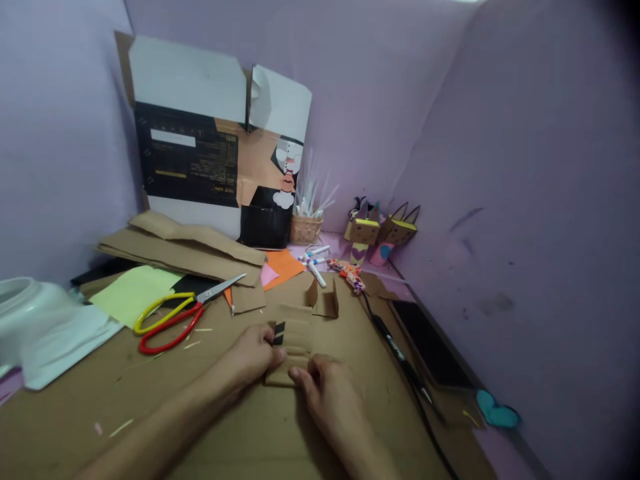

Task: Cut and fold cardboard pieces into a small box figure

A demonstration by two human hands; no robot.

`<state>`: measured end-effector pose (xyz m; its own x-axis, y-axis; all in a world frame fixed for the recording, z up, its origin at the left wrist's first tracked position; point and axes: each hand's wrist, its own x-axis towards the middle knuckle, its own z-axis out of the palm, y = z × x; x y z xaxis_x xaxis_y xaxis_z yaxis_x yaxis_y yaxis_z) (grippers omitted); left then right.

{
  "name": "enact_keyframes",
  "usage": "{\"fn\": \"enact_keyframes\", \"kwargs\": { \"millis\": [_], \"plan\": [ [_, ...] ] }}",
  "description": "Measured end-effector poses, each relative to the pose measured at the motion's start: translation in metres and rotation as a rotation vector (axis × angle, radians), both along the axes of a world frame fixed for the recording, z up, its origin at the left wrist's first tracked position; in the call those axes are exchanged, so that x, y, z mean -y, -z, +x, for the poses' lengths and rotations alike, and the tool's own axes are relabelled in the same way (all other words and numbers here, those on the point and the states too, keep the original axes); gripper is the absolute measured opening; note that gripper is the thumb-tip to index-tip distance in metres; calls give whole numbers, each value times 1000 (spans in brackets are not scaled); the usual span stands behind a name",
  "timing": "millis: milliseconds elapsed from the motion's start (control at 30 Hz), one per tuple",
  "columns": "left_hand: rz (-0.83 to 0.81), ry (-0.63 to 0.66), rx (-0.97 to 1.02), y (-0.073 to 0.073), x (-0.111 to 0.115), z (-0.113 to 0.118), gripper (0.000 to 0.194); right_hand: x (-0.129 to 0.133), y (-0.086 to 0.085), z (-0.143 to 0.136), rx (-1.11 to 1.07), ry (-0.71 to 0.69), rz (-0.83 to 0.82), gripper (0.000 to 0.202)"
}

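Observation:
A small creased piece of cardboard (pixel 296 333) lies on the cardboard-covered table, with a black mark near its left edge. My left hand (pixel 257 352) grips its left side, fingers bent and thumb pressed on it. At its lower right edge, my right hand (pixel 325 387) pinches the same piece between thumb and curled fingers. Just behind it stands a small folded cardboard piece (pixel 325 301) with upright sides. Scissors (pixel 193 308) with red and yellow handles lie to the left, their blades apart.
At the left are yellow-green paper (pixel 133 293), a white container (pixel 45 320) and stacked cardboard strips (pixel 185 247). A black corded tool (pixel 400 353) and a dark flat panel (pixel 431 343) lie right. Behind are markers (pixel 316 270), a basket (pixel 306 229) and cardboard figures (pixel 364 233).

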<state>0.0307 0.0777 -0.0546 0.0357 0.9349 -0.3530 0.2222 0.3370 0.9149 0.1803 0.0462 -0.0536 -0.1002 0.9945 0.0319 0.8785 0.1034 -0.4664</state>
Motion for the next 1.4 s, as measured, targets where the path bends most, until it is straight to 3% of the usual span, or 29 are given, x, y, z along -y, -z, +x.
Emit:
{"fn": "enact_keyframes", "kwargs": {
  "millis": [167, 267, 300, 333, 367, 433, 500, 567, 633, 700, 767, 833, 867, 967, 1067, 1233, 1400],
  "plan": [
    [88, 153, 139, -17, 11, -1, 28, 3, 1, 3, -166, 44, -12, 24],
    [110, 371, 55, -45, 10, -13, 30, 1, -16, 14, -376, 156, -18, 26],
    [115, 489, -80, -58, 9, -16, 27, 1, -26, 18, -465, 178, 25, 39],
    [112, 530, -129, -71, 8, -19, 22, 0, -36, 21, -543, 160, 106, 55],
    [120, 558, -194, -84, 7, -21, 15, -1, -46, 22, -592, 60, 163, 69],
    [321, 710, -588, -108, 7, -18, 9, -2, -63, 19, -639, -169, 95, 77],
    [470, 838, -756, -125, 7, -9, 13, -6, -70, 9, -712, -359, -129, 66],
    [552, 887, -851, -131, 4, -1, 15, -12, -66, -1, -836, -429, -292, 40],
    [621, 826, -920, -129, -1, 3, 15, -22, -54, -9, -971, -340, -304, 17],
    [729, 653, -932, -118, -7, 1, 6, -33, -38, -12, -1144, -101, -297, 18],
    [790, 360, -859, -102, -13, -5, 33, -40, -24, -14, -1372, 120, -327, 24],
    [668, 71, -677, -81, -17, -10, 50, -43, -13, -18, -1557, 227, -317, 29],
    [542, 6, -540, -71, -19, -11, 48, -43, -10, -20, -1618, 241, -296, 30],
    [271, 55, -91, -44, -20, -12, 32, -42, -5, -22, -1660, 175, -282, 29],
    [237, 118, 162, -31, -18, -14, 26, -45, -7, -15, -1511, -13, -386, 28],
    [195, 299, 141, -31, -15, -20, 19, -54, -12, -6, -1340, -77, -449, 53],
    [216, 330, 100, -35, -8, -16, 13, -48, -13, -13, -1050, -37, -187, 48]
  ]
}}
